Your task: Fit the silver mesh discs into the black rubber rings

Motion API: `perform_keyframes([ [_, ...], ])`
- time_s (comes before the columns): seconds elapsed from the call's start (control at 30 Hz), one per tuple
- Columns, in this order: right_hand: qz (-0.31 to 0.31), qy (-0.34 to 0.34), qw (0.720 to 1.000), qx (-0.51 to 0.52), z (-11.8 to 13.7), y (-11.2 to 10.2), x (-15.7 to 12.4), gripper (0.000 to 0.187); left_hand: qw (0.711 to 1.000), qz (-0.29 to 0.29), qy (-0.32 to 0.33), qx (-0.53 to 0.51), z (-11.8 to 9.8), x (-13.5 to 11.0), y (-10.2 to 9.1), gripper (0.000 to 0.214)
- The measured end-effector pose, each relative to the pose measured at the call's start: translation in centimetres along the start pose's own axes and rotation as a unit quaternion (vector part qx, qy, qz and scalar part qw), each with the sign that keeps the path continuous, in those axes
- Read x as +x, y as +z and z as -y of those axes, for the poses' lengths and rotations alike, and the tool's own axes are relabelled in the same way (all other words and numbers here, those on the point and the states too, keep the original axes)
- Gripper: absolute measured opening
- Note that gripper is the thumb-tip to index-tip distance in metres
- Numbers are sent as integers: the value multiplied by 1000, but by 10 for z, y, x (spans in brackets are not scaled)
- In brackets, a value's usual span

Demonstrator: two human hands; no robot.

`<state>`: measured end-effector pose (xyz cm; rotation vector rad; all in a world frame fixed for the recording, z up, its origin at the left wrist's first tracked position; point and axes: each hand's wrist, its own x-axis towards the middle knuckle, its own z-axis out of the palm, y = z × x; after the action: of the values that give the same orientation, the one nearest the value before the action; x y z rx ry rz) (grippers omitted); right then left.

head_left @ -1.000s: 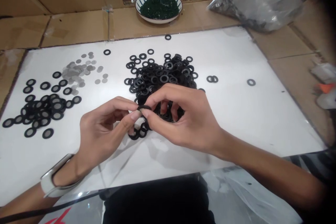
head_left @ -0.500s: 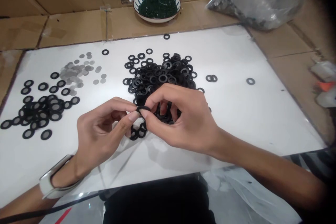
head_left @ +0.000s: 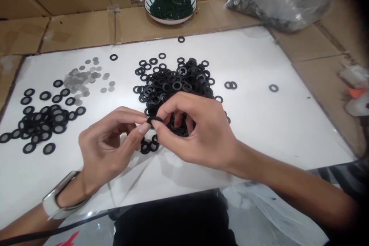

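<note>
Between my two hands is one black ring washer (head_left: 155, 118), raised above the white board. My left hand (head_left: 111, 146) pinches its left edge between thumb and forefinger. On the opposite edge, my right hand (head_left: 193, 130) grips with thumb and forefinger, its other fingers curled in. Behind and partly beneath the right hand spreads a large pile of black ring washers (head_left: 177, 84). Thin grey mesh-like discs (head_left: 79, 80) lie loose at the upper left. Left of my hands is a heap of black rings with grey centres (head_left: 59, 117).
The white board (head_left: 259, 130) rests on brown cardboard (head_left: 80, 30). Beyond its far edge stands a striped dish (head_left: 148, 2) of dark green bits. A clear plastic bag (head_left: 291, 0) sits at the back right. A few single rings (head_left: 273, 88) lie scattered on the board.
The whole view has shifted slightly, so things appear a little further left. Both hands keep their pinch on the ring washer, with almost no change in pose.
</note>
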<state>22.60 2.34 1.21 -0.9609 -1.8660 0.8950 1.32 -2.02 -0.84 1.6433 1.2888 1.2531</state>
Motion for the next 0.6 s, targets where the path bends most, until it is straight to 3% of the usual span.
perform_keyframes([
  [0.17, 7, -14, 1000, 25, -1, -1, 1, 5, 999, 14, -20, -21, 1, 1, -2, 5],
  [0.43, 49, 30, 994, 97, -4, -4, 6, 9, 990, 54, -111, -63, 8, 3, -7, 9],
  [0.6, 66, 60, 990, 110, -5, -5, 9, 8, 996, 34, -83, -21, 6, 3, -5, 9],
])
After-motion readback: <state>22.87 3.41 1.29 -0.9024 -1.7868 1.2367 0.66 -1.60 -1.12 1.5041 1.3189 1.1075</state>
